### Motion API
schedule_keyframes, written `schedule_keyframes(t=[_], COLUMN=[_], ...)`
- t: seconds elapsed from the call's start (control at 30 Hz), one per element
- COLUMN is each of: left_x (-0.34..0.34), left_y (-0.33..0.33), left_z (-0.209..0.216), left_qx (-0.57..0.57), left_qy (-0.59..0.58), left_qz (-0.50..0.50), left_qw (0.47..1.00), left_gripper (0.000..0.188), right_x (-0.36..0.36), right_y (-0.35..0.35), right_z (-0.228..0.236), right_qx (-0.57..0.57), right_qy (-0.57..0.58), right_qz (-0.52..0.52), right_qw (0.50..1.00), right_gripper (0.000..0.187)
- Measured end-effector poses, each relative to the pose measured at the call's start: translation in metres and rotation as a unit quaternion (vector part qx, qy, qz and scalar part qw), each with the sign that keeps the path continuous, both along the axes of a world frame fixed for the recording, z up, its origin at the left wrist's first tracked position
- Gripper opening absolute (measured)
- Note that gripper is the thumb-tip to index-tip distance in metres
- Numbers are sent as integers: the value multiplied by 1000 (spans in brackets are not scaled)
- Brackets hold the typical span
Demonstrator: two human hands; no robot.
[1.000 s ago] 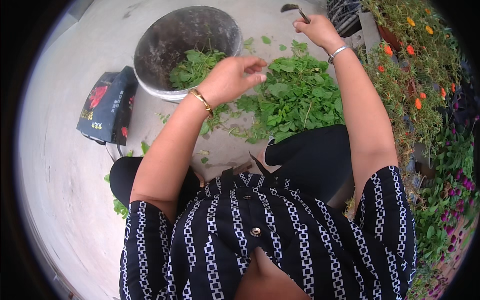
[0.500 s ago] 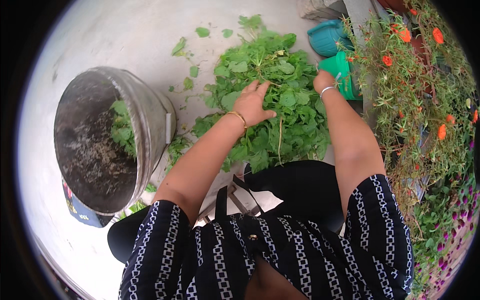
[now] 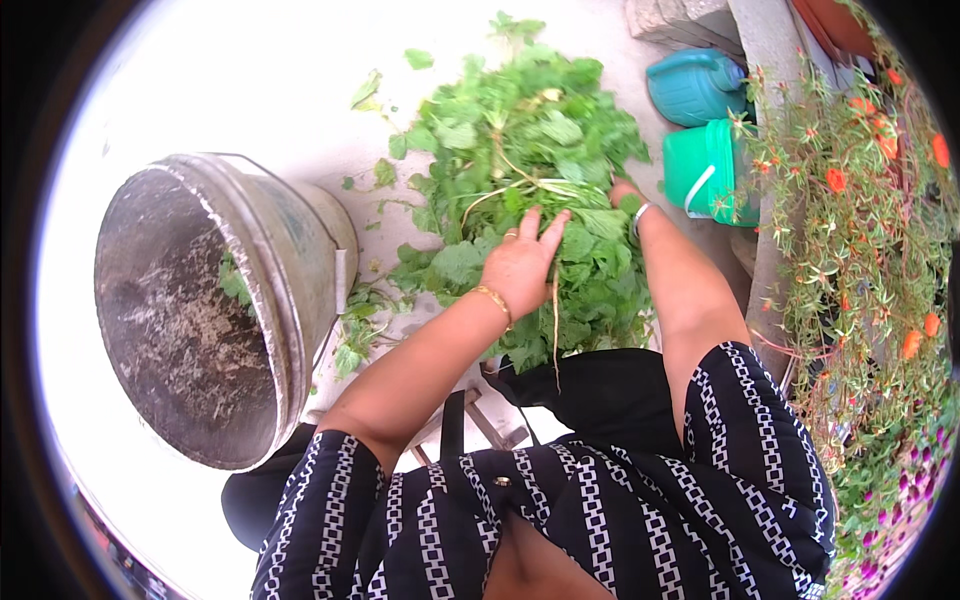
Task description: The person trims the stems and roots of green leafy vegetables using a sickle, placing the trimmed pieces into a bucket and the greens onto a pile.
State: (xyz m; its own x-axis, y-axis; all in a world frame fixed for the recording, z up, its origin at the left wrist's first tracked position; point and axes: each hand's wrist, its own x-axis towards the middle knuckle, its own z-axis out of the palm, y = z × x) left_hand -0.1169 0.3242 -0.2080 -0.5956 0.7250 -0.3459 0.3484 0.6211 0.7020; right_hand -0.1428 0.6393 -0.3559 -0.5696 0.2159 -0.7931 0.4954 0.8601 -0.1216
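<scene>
A large heap of leafy greens (image 3: 540, 130) with pale stems and thin roots lies on the floor in front of me. My left hand (image 3: 522, 268) rests on the near middle of the heap, its fingers spread over the leaves. One long pale root hangs down beside its thumb side. At the heap's right edge, my right hand (image 3: 628, 198) reaches in among the leaves; its fingers are mostly hidden, so what it holds cannot be seen.
To my left stands a big worn metal bucket (image 3: 330, 215) with a few leaves inside. At the right are a green bucket (image 3: 690, 165) with a white handle, a teal jug (image 3: 690, 85), concrete blocks (image 3: 680, 22) and orange-flowered plants (image 3: 850, 240). Loose leaves (image 3: 368, 92) lie around the heap.
My right hand has moved from beside the green bucket to the heap's right edge. The left hand has shifted slightly right and nearer, still on the greens. The view has shifted too.
</scene>
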Motion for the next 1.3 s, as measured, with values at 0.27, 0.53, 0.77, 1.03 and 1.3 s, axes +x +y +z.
schedule_keyframes(t=[0.27,0.53,0.77,1.03,1.3], left_x=[11,-3,15,4,-50], left_y=[-66,-114,-151,-146,-113], left_z=[-2,30,17,6,-28], left_qx=[-119,-49,130,183,222], left_qy=[7,30,39,-42,84], left_qz=[177,235,337,355,447], left_qw=[977,970,932,916,862], left_gripper=[94,86,63,63,65], right_x=[-123,-152,-193,-208,-241], right_y=[-209,-231,-294,-329,-293], right_z=[68,225,263,212,109], right_qx=[-113,76,-63,-89,-220], right_qy=[161,302,297,328,319], right_qz=[181,239,282,122,-144], right_qw=[964,920,910,933,911], right_gripper=[48,31,36,29,24])
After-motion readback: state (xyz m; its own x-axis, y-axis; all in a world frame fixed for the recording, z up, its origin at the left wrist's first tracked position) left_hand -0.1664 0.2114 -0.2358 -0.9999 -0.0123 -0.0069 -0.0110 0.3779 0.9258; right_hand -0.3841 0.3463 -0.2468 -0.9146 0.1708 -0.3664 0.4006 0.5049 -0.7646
